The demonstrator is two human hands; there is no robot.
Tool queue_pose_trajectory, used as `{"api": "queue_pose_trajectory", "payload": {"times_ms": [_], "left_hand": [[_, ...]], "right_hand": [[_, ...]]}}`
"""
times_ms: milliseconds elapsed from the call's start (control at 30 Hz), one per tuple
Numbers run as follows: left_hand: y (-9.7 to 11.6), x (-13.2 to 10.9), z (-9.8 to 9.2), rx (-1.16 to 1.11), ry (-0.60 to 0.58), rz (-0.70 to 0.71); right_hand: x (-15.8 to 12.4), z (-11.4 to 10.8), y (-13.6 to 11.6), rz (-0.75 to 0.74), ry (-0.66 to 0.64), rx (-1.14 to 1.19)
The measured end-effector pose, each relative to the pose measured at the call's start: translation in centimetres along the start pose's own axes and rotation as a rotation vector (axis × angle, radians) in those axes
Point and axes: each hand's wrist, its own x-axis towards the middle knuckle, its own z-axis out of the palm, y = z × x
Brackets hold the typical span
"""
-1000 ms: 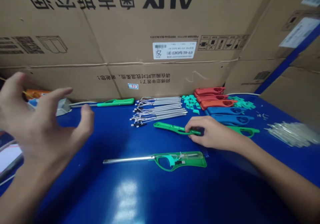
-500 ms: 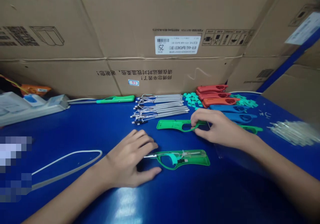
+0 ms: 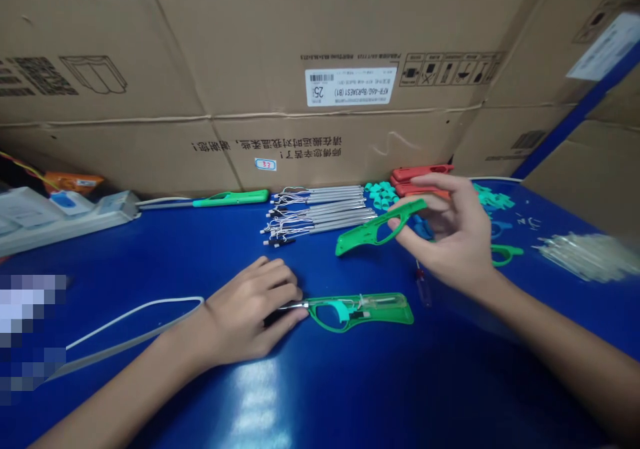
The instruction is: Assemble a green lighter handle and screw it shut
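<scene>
Bounded at far left by a power strip (image 3: pixel 70 225), along the back by a cardboard wall (image 3: pixel 240 149). Next, reaching in over blue tabletop (image 3: pixel 425 382) that runs to the lower edge of view, a left hand (image 3: pixel 255 309), pinching a metal tube (image 3: pixel 293 306) between thumb and fingers. Extending rightward from that grip, a lower green shell (image 3: pixel 383 317), long axis left to right: loop just beside the left fingertips, turquoise trigger (image 3: pixel 342 310) inside, broad end pointing away. Set well back toward the wall, wired metal rods (image 3: pixel 335 212).

Tilted beyond the lower green shell, with a strip of blue between, an upper green half (image 3: pixel 367 232), seemingly raised. Pinched near its loop by a right hand (image 3: pixel 450 235), index finger lifted; broad end aimed left, reversed against the lower green shell. Beneath that grip, a red-and-clear tool (image 3: pixel 423 289), just beside the broad end. Partly hidden behind the fingers, red shells (image 3: pixel 417 174). Farther right, slim clear tubes (image 3: pixel 585 255).
</scene>
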Motion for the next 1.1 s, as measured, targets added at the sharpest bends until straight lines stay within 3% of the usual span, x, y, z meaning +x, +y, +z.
{"api": "queue_pose_trajectory", "payload": {"times_ms": [133, 233, 333, 433, 533, 767, 967, 1100], "left_hand": [[-0.4, -0.1, -0.2, -0.013, -0.011, -0.017], [-0.4, -0.1, -0.4, -0.006, -0.023, -0.022], [-0.2, 0.0, -0.5, 0.037, 0.040, 0.003], [0.1, 0.0, -0.4, 0.089, 0.161, 0.016], [0.5, 0.1, -0.3, 0.101, 0.292, 0.052], [1.8, 0.7, 0.5, 0.036, 0.418, 0.179], [1.4, 0.7, 0.5, 0.075, 0.511, 0.147], [0.8, 0.6, -0.1, 0.086, 0.569, 0.109]], "right_hand": [[0.1, 0.2, -0.3, -0.044, 0.138, 0.023], [0.0, 0.1, -0.4, -0.091, 0.133, 0.027], [-0.3, -0.1, -0.7, -0.190, 0.031, -0.067], [-0.9, 0.0, -1.2, -0.315, -0.166, -0.218], [-1.7, 0.7, -1.4, -0.372, -0.346, -0.174], [-3.3, 2.4, -1.6, -0.284, -0.511, -0.016], [-2.4, 1.5, -1.7, -0.308, -0.606, -0.123], [-1.1, 0.1, -0.2, -0.067, -0.656, -0.304]]}}
